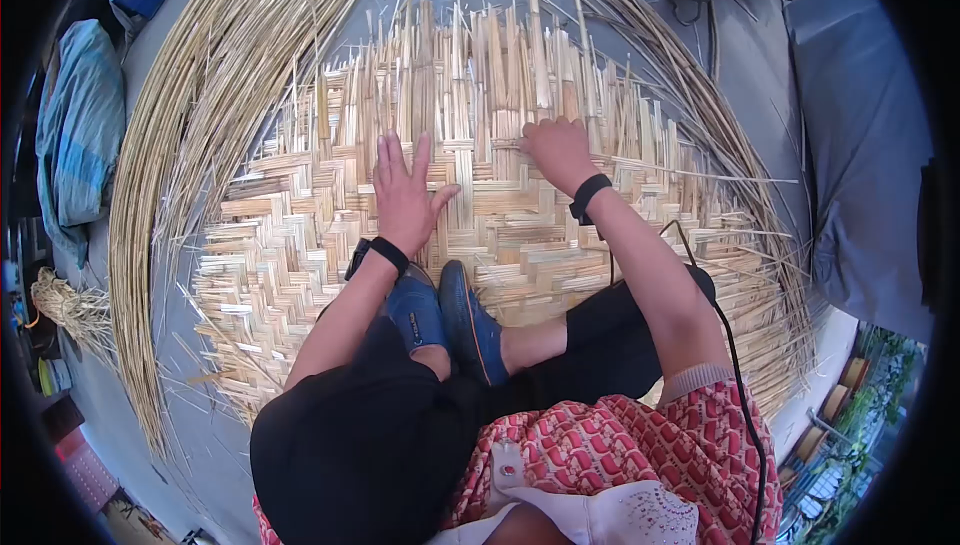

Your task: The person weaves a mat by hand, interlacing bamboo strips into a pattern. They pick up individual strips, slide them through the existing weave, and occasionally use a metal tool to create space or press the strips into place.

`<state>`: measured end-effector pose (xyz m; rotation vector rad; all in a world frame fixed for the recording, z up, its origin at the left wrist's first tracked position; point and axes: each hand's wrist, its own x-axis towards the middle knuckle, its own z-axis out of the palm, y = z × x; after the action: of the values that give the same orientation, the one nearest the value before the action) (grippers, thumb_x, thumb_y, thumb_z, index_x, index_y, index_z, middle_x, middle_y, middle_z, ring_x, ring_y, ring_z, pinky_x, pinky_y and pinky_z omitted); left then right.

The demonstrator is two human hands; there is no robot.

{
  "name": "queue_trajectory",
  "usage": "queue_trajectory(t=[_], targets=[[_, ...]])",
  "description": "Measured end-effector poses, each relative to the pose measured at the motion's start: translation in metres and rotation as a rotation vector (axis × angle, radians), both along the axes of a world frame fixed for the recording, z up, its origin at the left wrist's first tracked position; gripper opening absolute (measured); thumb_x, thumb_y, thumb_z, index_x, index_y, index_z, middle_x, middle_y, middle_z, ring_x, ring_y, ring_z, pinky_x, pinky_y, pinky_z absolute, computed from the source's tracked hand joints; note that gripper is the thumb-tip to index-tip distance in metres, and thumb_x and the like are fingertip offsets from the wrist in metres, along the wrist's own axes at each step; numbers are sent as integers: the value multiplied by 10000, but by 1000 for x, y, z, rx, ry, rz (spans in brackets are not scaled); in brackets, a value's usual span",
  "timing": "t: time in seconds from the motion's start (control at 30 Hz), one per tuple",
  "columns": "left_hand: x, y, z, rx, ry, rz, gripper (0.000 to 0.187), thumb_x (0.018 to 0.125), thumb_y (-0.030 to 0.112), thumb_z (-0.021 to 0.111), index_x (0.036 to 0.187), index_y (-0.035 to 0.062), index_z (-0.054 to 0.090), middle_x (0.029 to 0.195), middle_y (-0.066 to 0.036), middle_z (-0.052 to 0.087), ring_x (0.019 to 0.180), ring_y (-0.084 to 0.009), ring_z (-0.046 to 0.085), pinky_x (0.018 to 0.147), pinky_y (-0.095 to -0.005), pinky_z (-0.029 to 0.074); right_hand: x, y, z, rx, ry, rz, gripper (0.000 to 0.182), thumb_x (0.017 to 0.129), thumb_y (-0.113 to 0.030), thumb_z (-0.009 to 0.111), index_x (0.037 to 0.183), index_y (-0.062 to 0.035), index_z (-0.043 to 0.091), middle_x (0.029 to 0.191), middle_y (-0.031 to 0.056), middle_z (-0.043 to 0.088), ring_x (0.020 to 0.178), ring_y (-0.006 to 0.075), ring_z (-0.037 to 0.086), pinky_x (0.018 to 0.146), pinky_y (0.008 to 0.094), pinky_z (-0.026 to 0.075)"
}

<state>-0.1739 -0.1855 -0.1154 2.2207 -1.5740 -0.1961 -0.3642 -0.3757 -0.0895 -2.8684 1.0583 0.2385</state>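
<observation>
A woven mat of pale flattened reed strips [290,275] lies under me, its far edge a fringe of loose upright strip ends [490,55]. My left hand [405,195] rests flat on the weave with its fingers spread, pointing away from me. To the right, the fingers of my right hand [560,153] are curled down at the border between weave and loose ends. A thin reed strip [700,171] runs out rightward from beside that hand and seems to be in its grasp; the fingertips are hidden. Both wrists wear black bands.
Long bundles of reeds [200,115] curve along the left, and more reeds [700,75] arc on the right. My blue shoes [470,325] stand on the mat. A grey cover [870,145] is at right, a blue sack [80,125] at left. A black cable [735,345] hangs by my right arm.
</observation>
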Motion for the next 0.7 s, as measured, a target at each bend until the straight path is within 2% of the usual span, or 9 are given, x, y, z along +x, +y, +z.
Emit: queue_trajectory(t=[0.03, 0.1, 0.23, 0.3, 0.37, 0.5, 0.57, 0.63, 0.7], targets=[[-9, -4, -5, -17, 13, -56, 854, 872, 551, 644, 1556, 186, 284, 1570, -317, 180, 1466, -478, 153, 1158, -585, 193, -1, -2, -12, 55, -97, -1, 154, 906, -250, 613, 937, -120, 690, 911, 95, 682, 890, 322, 652, 768, 430, 489], [-24, -17, -19, 306, -102, -38, 892, 854, 645, 589, 1572, 238, 251, 1561, -355, 158, 1464, -502, 139, 1154, -600, 188, -9, 1, -8, 143, -201, -64, 249, 915, -343, 612, 931, -106, 687, 902, 119, 690, 887, 344, 672, 759, 450, 522], [-22, -18, -21, 359, -208, -87, 873, 871, 660, 559, 1573, 242, 250, 1553, -371, 162, 1458, -509, 164, 1140, -605, 219, -75, -33, 24, 279, -96, -118, 367, 870, -482, 619, 885, -124, 700, 847, 93, 705, 854, 312, 678, 740, 442, 507], [-18, -19, -20, 366, -215, -102, 864, 879, 663, 547, 1573, 242, 250, 1552, -374, 158, 1455, -516, 161, 1142, -603, 213, -147, -71, 45, 451, -105, -235, 322, 873, -453, 622, 862, -143, 710, 843, 68, 708, 826, 296, 671, 729, 441, 498], [-19, -17, -25, 356, -220, -110, 872, 867, 684, 537, 1570, 249, 258, 1548, -381, 164, 1453, -520, 164, 1149, -595, 212, -220, -86, 71, 237, -105, -302, 278, 887, -391, 619, 840, -132, 706, 819, 90, 687, 795, 308, 647, 717, 428, 485], [-17, -15, -32, 357, -228, -116, 882, 880, 679, 534, 1583, 259, 208, 1561, -369, 134, 1459, -518, 147, 1136, -612, 204, -278, -70, 117, 257, -71, -362, 230, 877, -338, 651, 872, -115, 704, 836, 117, 678, 834, 321, 644, 748, 432, 484], [-18, -17, -17, 314, -194, -114, 834, 886, 623, 586, 1561, 242, 279, 1567, -356, 135, 1455, -524, 149, 1131, -621, 204, -277, -54, 140, 307, -163, -331, 200, 868, -304, 665, 884, -108, 704, 856, 118, 677, 857, 321, 644, 760, 435, 484], [-34, -25, 26, 350, -143, -30, 721, 889, 442, 681, 1487, 146, 408, 1541, -362, 201, 1431, -529, 202, 1130, -597, 243, -271, -29, 157, 238, -214, -228, 171, 833, -253, 695, 904, -99, 705, 900, 118, 671, 903, 319, 640, 779, 432, 486], [-48, -48, 45, -279, 20, -286, 584, 871, 249, 720, 1382, 70, 503, 1497, -326, 320, 1386, -491, 309, 1112, -534, 316, -263, -4, 176, 114, -217, -80, 149, 828, -218, 680, 890, -82, 686, 894, 95, 666, 891, 331, 629, 761, 446, 485]])
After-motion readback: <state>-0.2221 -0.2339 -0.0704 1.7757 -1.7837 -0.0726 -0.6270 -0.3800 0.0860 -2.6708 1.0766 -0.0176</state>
